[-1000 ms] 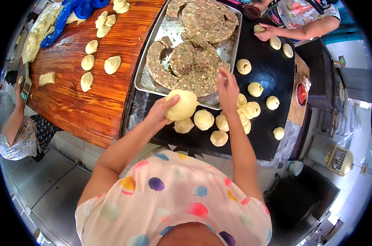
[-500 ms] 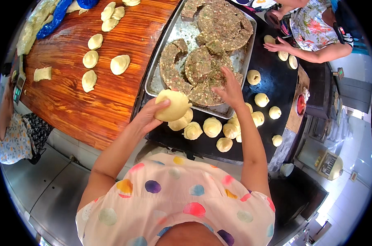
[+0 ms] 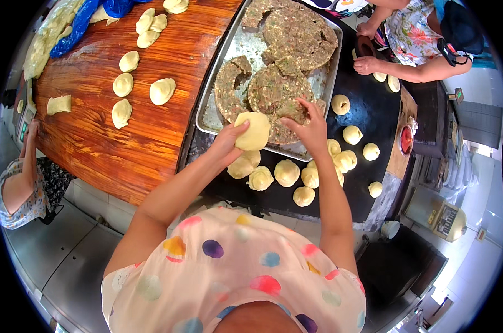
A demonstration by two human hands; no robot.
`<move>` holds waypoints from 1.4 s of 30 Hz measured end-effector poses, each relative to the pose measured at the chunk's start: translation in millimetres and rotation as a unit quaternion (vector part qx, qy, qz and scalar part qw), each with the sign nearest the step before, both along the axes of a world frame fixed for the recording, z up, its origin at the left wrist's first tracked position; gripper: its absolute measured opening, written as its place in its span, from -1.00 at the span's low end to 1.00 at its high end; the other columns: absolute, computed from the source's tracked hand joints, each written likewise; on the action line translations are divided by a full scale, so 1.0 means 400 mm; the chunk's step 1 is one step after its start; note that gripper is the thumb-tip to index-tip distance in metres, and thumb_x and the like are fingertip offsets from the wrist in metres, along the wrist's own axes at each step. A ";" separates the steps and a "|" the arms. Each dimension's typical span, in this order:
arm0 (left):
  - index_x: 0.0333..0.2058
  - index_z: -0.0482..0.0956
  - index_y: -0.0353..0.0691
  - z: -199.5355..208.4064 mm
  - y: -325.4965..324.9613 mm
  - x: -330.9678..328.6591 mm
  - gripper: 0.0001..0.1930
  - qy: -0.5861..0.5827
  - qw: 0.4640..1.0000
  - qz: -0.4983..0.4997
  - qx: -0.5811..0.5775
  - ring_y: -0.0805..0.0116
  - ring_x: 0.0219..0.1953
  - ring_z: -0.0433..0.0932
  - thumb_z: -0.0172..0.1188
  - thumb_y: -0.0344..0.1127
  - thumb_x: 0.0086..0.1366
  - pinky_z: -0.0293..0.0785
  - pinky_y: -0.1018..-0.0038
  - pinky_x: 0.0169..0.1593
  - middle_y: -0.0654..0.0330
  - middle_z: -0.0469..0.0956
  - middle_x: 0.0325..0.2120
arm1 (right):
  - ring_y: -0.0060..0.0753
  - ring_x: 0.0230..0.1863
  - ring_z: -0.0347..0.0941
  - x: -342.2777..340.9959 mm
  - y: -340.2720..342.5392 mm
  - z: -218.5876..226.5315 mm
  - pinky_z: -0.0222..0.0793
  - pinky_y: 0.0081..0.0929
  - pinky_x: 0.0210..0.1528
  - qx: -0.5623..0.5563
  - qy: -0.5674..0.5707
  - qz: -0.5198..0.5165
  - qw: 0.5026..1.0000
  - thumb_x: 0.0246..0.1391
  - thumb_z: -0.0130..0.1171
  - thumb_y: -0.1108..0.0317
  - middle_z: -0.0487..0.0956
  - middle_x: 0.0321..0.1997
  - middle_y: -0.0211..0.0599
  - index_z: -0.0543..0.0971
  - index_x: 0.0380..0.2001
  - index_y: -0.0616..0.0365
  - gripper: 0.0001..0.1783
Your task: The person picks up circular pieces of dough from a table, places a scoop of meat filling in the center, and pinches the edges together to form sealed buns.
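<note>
A flattened round of pale dough [image 3: 252, 131] rests in my left hand [image 3: 228, 145], the thumb over its edge. It is held above the near edge of a metal tray [image 3: 206, 119]. In the tray lie thick brown-green slabs of chopped filling [image 3: 301, 39]. My right hand [image 3: 311, 130] is over the tray's near right part, its thumb and fingers curled round a lump of filling [image 3: 293, 111]. Below the tray, several shaped dough balls [image 3: 286, 172] sit on the black surface, some partly hidden by my right forearm.
A wooden table [image 3: 151, 139] on the left carries more dough pieces [image 3: 162, 91] and a blue plastic sheet [image 3: 76, 28]. A co-worker's hands [image 3: 367, 64] are at the far right of the black griddle-like surface [image 3: 354, 194]. Another person [image 3: 21, 188] stands at the left. A red bowl [image 3: 407, 140] sits at the right edge.
My left hand has brought the dough round rightward and up, nearer my right hand. My right hand has closed on a lump of filling. The co-worker's hands have drawn together.
</note>
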State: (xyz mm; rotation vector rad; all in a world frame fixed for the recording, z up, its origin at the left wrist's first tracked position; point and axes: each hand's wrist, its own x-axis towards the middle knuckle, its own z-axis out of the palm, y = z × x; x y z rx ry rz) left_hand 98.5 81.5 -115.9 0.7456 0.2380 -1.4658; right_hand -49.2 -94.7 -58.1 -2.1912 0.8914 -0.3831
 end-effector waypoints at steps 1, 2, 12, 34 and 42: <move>0.13 0.34 -0.31 -0.002 -0.012 -0.006 -0.58 0.007 1.000 0.004 -0.017 0.19 0.11 0.49 0.08 -0.22 0.40 0.42 0.20 0.20 0.04 0.47 0.07 | -0.06 0.08 0.40 0.014 0.039 0.040 0.34 -0.25 0.13 0.004 -0.015 0.012 1.000 -0.23 0.49 0.19 0.48 0.02 -0.14 0.46 0.06 0.14 -0.27; 0.13 0.34 -0.30 0.000 -0.026 -0.018 -0.58 0.014 0.999 0.006 -0.037 0.20 0.11 0.49 0.07 -0.21 0.40 0.42 0.20 0.20 0.03 0.47 0.07 | -0.07 0.07 0.41 0.022 0.076 0.060 0.35 -0.25 0.12 0.007 -0.030 0.022 0.999 -0.24 0.49 0.20 0.48 0.01 -0.14 0.47 0.06 0.14 -0.27; 0.01 0.47 -0.10 0.140 -0.134 -0.158 -0.67 0.003 1.000 -0.009 -0.025 0.34 -0.01 0.52 0.22 -0.17 0.31 0.48 0.27 0.09 0.23 0.53 -0.08 | 0.01 0.30 0.22 -0.111 0.126 0.080 0.17 -0.28 0.30 -0.109 -0.129 -0.050 0.984 0.00 0.33 0.12 0.32 0.28 -0.03 0.37 0.19 0.24 -0.27; 0.06 0.38 -0.14 0.217 -0.205 -0.436 -0.69 -0.124 0.991 0.031 -0.050 0.37 -0.05 0.52 0.13 -0.30 0.37 0.54 0.38 -0.02 0.23 0.49 -0.09 | -0.43 0.19 0.34 -0.246 0.121 0.080 -0.09 -0.32 0.43 0.269 -0.419 -0.219 0.839 0.35 -0.07 0.29 0.45 0.19 -0.25 0.48 0.10 0.25 -0.63; 0.09 0.39 -0.13 0.204 -0.225 -0.446 -0.67 -0.139 0.989 -0.032 -0.035 0.43 -0.06 0.54 0.14 -0.29 0.37 0.55 0.45 -0.05 0.21 0.50 -0.10 | -0.43 -0.11 0.51 -0.277 0.049 0.021 0.34 -0.48 0.08 0.309 -0.342 -0.174 0.871 0.36 -0.20 -0.07 0.63 -0.13 -0.23 0.61 -0.14 0.31 -0.37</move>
